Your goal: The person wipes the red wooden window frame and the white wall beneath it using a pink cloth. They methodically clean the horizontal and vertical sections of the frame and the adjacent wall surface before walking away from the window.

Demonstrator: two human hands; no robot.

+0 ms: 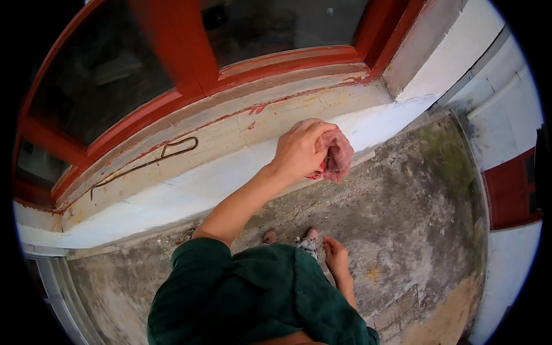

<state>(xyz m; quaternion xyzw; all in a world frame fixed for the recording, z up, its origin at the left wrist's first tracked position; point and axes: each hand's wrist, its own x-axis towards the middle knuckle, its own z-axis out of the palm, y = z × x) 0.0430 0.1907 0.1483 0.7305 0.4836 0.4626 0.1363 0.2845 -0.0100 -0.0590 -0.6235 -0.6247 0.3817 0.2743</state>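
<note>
My left hand (297,148) grips a crumpled pink cloth (340,157), its folds bulging out to the right of my fingers. A bit of bright red shows under the hand, too small to name. Hand and cloth are over the front edge of a worn, cream-painted window sill (224,133); whether they touch it I cannot tell. Low by my right side hangs my right hand (336,256), its fingers loosely bent and nothing visible in them. A rusty bent metal rod with a looped end, a window hook (179,148), lies on the sill to the left.
Behind the sill stands a red wooden window frame (286,60) with dark glass panes (280,26). A white wall (172,196) drops from the sill to a stained concrete floor (388,207). My shoes (311,233) stand there. A red door (511,189) is at far right.
</note>
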